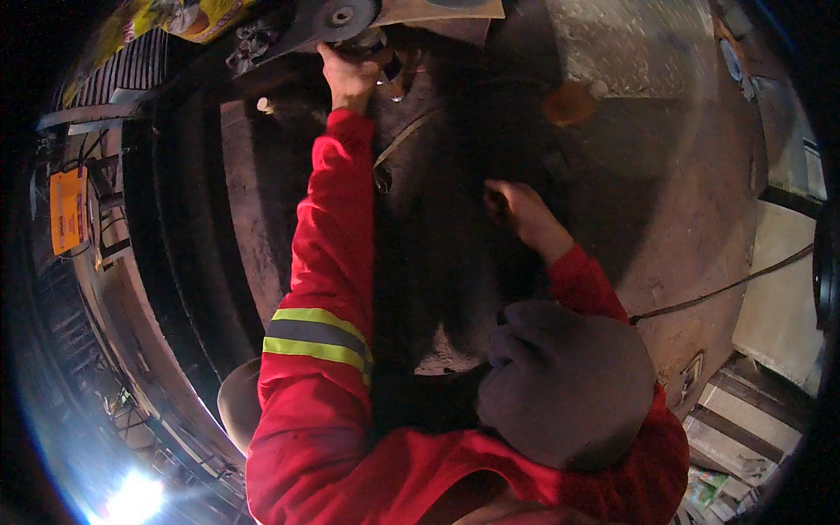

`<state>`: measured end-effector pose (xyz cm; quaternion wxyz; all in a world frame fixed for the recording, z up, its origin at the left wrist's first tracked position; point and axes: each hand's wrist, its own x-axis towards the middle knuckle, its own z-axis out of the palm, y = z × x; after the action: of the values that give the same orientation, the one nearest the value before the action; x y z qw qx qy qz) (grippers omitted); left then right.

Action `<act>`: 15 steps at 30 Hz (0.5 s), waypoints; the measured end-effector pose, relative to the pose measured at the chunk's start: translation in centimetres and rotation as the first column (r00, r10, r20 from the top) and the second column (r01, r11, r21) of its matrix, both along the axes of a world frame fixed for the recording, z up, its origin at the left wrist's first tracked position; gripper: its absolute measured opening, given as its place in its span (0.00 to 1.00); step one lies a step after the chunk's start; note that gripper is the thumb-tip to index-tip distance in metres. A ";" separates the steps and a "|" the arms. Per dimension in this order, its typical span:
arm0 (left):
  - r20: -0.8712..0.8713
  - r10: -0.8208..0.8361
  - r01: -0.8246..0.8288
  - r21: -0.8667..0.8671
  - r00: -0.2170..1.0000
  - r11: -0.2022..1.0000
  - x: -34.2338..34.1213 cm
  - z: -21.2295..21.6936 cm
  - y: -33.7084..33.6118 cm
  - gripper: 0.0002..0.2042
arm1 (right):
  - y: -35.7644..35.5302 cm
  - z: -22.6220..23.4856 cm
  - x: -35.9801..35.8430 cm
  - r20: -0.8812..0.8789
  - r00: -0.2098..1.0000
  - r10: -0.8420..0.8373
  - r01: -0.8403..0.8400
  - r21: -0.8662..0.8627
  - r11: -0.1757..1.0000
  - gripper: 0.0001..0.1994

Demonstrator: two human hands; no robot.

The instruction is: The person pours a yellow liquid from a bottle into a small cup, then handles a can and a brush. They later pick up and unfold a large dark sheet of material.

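We saw two hands, both on red sleeves. The left hand (350, 74) was clenched around the body of one angle grinder (337, 26), whose single grey disc (339, 15) sat just above the knuckles. The right hand (516, 206) rested loosely curled on the rusty metal plate (682, 175), grasping nothing we could see. One cable (726, 287) ran off to the right of it, and one orange box (67, 210) stood far left.
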<state>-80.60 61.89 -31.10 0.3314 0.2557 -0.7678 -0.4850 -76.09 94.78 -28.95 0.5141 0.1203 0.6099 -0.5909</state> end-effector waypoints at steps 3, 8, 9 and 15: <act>0.015 -0.179 0.179 0.023 0.984 0.984 -0.2 -0.5 -0.8 0.37 | 0.0 -0.8 -0.3 0.115 0.993 -0.024 0.025 -0.006 1.000 0.11; -0.106 -0.285 0.301 0.205 0.953 0.931 -0.8 -0.9 -0.4 0.39 | 0.2 -0.5 -0.5 0.127 0.992 0.011 -0.008 -0.022 1.000 0.11; -0.227 -0.281 0.333 0.237 0.932 0.913 -0.7 -0.9 -0.1 0.40 | 0.5 -1.2 -0.5 0.013 0.997 0.071 -0.070 -0.025 0.997 0.11; -0.142 -0.221 0.222 -0.008 0.965 0.975 0.2 -0.9 -1.3 0.37 | 0.3 -1.4 -0.3 0.110 0.994 0.029 -0.024 -0.053 0.998 0.11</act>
<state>-80.40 60.60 -31.98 0.3277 0.1345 -0.7642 -0.5390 -76.35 95.05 -30.33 0.5578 0.1313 0.5666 -0.5921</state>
